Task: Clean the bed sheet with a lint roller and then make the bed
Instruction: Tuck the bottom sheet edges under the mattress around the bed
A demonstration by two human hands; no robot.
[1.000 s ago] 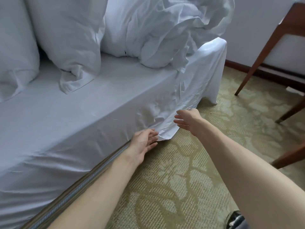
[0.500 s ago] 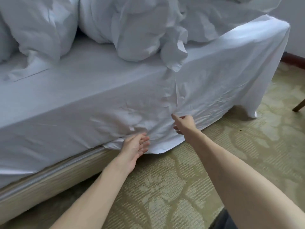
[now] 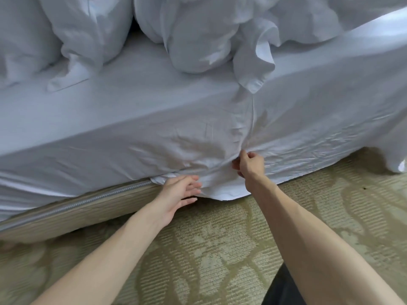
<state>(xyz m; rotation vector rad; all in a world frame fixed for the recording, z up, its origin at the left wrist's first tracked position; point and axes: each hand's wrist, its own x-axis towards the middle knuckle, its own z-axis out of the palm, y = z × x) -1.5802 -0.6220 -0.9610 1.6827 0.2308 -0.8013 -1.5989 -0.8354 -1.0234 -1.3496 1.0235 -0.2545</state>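
One bed sheet [image 3: 154, 128] hanging down the mattress side toward the carpet [image 3: 220, 249]; two pillows [image 3: 88, 29], one bunched duvet [image 3: 198, 40] on top. Left hand [image 3: 176, 194] flat, fingers straight against the hem; right hand [image 3: 251, 165] pinching a fold just above.

We see a wide bed with a beige ribbed fabric base [image 3: 72, 213] standing on a patterned olive-and-cream carpet [image 3: 220, 249]. A wrinkled white bed sheet [image 3: 132, 128] covers the mattress and hangs down its near side, part of the hem loose just above the carpet. On the sheet lie plump white pillows [image 3: 88, 25] at the left and a crumpled white duvet [image 3: 209, 36] beside them.
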